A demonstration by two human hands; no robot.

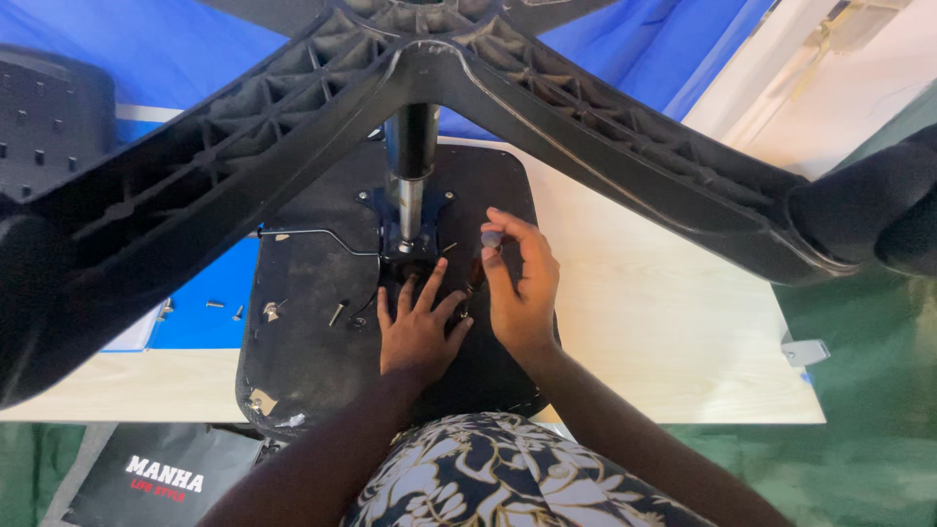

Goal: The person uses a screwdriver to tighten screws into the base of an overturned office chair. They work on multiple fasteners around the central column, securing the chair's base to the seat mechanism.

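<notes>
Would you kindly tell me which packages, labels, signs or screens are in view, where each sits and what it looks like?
Black bag: on the floor at the lower left, below the table edge; flat, dark, with white and red lettering.
Small pale tag or bracket: at the table's right edge; greyish white, too small to tell whether it is a label.
No screens or signs in view.
</notes>
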